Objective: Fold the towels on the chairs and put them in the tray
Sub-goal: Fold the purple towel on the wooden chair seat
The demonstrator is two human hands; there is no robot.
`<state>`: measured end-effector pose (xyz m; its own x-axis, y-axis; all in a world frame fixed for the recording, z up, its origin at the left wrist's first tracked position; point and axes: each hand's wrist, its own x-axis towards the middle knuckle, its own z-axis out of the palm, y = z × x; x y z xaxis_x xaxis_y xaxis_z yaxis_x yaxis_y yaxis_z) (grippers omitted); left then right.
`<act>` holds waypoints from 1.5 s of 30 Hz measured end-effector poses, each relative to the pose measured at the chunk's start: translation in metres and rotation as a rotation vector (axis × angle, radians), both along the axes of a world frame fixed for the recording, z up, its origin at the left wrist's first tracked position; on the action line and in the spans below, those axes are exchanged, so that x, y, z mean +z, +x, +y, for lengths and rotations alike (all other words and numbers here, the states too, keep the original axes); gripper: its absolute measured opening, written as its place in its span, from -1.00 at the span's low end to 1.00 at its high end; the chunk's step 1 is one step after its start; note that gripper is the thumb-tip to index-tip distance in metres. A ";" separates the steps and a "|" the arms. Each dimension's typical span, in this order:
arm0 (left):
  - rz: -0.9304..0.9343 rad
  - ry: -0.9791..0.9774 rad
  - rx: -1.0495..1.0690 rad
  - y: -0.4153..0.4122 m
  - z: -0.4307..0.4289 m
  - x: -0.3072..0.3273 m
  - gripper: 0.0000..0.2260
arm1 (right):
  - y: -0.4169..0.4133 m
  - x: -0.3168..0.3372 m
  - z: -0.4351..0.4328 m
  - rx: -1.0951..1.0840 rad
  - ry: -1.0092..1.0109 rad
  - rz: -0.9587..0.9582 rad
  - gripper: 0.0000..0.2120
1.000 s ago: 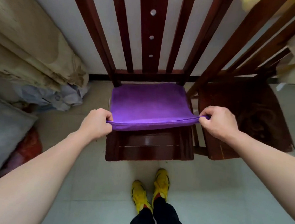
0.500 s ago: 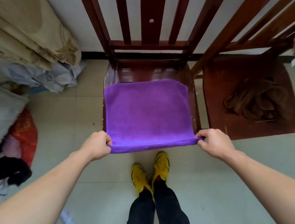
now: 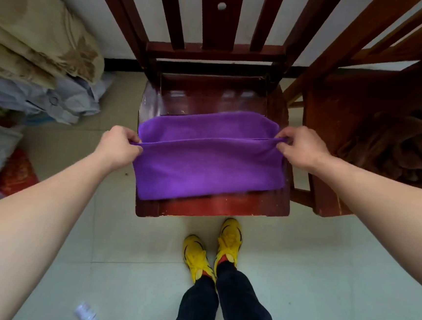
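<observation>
The left hand (image 3: 119, 144) and the right hand (image 3: 300, 147) each pinched a corner of the purple towel (image 3: 209, 170) lying on the chair seat (image 3: 213, 209), mid-fold. Next, the held edge probably had to meet the far edge.

No legible txt or labels.

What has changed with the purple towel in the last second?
The left hand and right hand kept pinching the purple towel by its near corners, dragged it toward the person, then carried that edge back over the chair seat, folding it over itself. The brown towel on the other chair stayed put.
</observation>
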<state>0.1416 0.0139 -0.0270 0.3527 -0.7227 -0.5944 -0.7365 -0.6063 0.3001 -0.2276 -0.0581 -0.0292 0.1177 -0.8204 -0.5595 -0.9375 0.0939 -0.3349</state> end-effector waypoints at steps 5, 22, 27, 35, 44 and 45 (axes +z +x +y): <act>-0.007 -0.025 0.134 -0.004 -0.013 -0.034 -0.90 | 0.006 -0.028 -0.018 -0.239 0.093 -0.047 -0.70; 0.227 -0.125 0.687 -0.010 -0.050 -0.061 -0.75 | 0.042 -0.041 -0.061 -1.025 0.278 -0.505 -0.77; 0.456 -0.297 0.993 -0.013 -0.056 -0.059 -0.77 | 0.035 -0.044 -0.062 -1.199 0.220 -0.578 -0.70; 0.148 -0.443 0.709 -0.005 -0.051 -0.062 -0.75 | 0.028 -0.053 -0.059 -0.841 -0.223 -0.362 -0.83; -0.278 -0.050 -0.457 -0.013 -0.045 -0.051 -0.61 | 0.024 -0.034 -0.050 0.054 0.080 0.046 -0.57; -0.278 -0.039 -0.444 -0.010 -0.044 -0.049 -0.68 | 0.022 -0.032 -0.050 0.079 0.095 0.083 -0.63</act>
<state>0.1311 -0.0304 -0.0765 0.1480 -0.8583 -0.4913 -0.9750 -0.2099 0.0731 -0.2053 -0.1080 -0.0612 0.1296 -0.7532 -0.6449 -0.9673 0.0469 -0.2491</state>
